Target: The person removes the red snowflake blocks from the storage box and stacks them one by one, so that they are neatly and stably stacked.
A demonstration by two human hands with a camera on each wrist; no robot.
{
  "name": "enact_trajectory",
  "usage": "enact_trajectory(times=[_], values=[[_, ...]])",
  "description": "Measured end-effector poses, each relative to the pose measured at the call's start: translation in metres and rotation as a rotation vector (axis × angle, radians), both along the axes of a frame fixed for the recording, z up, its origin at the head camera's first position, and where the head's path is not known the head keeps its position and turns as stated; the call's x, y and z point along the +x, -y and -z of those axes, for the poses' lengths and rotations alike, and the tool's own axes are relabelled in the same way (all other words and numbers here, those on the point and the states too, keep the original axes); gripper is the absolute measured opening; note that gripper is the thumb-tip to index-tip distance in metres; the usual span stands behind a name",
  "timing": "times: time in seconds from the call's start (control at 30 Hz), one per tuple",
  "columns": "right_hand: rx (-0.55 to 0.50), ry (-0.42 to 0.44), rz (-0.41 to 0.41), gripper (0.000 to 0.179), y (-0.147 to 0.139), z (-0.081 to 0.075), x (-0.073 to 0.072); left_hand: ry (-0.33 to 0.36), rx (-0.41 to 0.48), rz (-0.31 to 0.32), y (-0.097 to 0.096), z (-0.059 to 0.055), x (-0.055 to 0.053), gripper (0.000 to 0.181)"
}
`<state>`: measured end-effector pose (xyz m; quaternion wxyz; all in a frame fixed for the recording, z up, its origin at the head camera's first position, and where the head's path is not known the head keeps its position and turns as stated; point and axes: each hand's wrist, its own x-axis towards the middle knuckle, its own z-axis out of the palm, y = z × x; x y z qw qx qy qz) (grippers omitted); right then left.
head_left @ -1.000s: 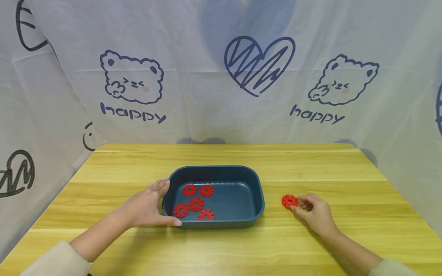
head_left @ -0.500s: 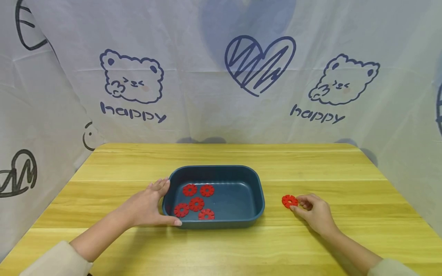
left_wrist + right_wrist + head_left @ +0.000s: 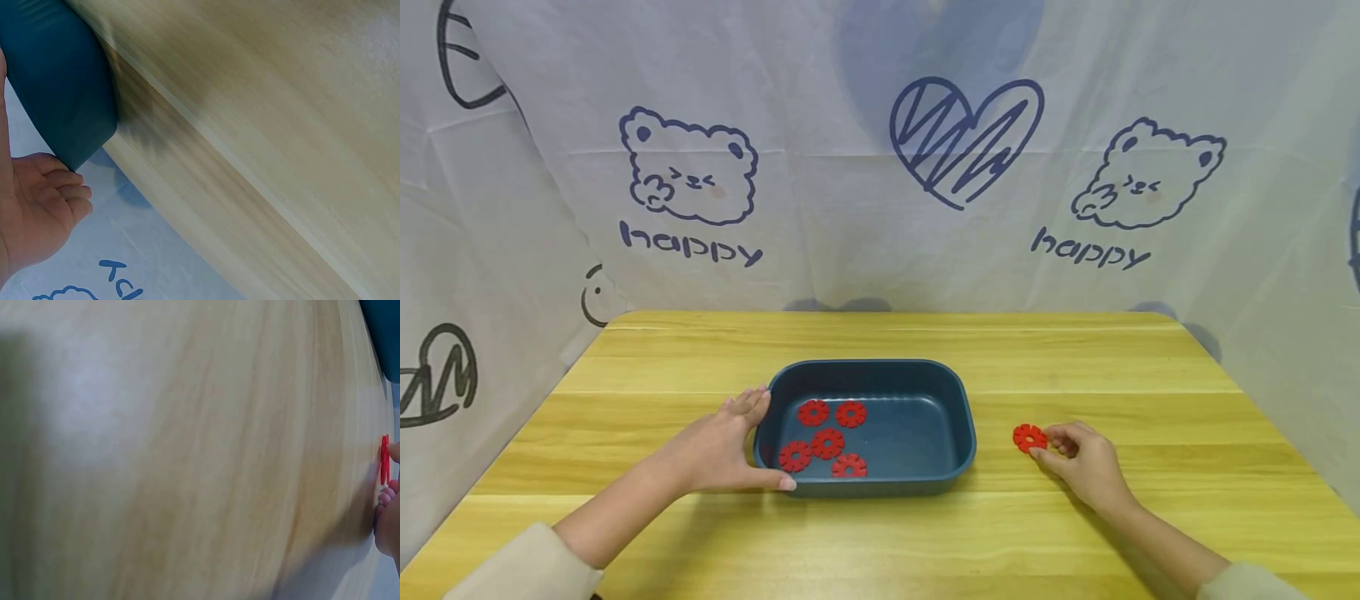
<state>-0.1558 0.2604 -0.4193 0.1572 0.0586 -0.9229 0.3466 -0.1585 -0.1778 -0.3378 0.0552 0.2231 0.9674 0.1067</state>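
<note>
In the head view a dark blue plastic tub stands mid-table. My left hand holds its left end, thumb along the front wall and fingers at the back left corner; bent fingers show by the tub in the left wrist view. Inside lie several red notched interlocking discs, mostly toward the left. Right of the tub, my right hand pinches another red disc by its right edge between thumb and fingers, close over the table. Edge-on in the right wrist view, red shows as two thin parallel strips.
The wooden table reaches back to a pale cloth printed with bears, a heart and lettering. More cloth hangs along the left and right sides. The tub's raised walls surround the discs inside.
</note>
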Motion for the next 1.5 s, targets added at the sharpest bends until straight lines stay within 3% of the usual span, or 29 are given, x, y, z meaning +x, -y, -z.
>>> enact_trajectory(times=[0.9, 1.07, 1.3, 1.5], values=[[0.026, 0.058, -0.006, 0.026, 0.000, -0.006, -0.001, 0.007, 0.003, -0.001, 0.000, -0.001, 0.000, 0.118], [0.039, 0.104, -0.036, 0.032, -0.006, -0.029, -0.006, 0.015, 0.004, -0.001, 0.001, -0.002, 0.000, 0.118], [0.004, -0.075, -0.067, 0.025, 0.002, -0.067, -0.019, 0.012, 0.007, -0.003, 0.003, -0.002, 0.001, 0.117], [-0.083, -0.083, -0.083, 0.026, 0.023, -0.077, -0.026, 0.008, 0.006, -0.007, 0.003, 0.000, 0.000, 0.117]])
